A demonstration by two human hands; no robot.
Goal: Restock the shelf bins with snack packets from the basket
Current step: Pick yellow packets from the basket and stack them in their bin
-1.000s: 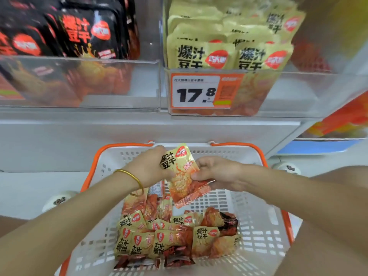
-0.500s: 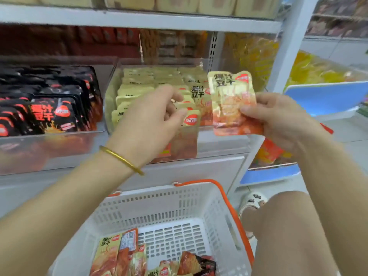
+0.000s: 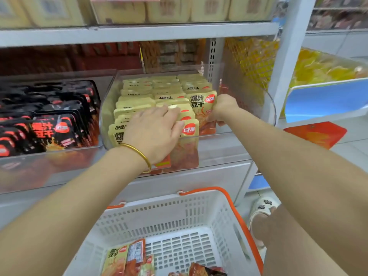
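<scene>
The right hand (image 3: 224, 108) is gripping a yellow foil snack packet (image 3: 201, 102) upright at the 3 o'clock side of the clear plastic shelf bin (image 3: 221, 146). The left hand (image 3: 154, 130), fingers straight, is pressing on the yellow packet rows (image 3: 139, 92) there. The white slotted plastic basket (image 3: 179, 204) is sitting at 6 o'clock, holding loose packets (image 3: 117, 257).

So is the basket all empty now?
No, a few snack packets lie in the bottom of the white basket.
</scene>
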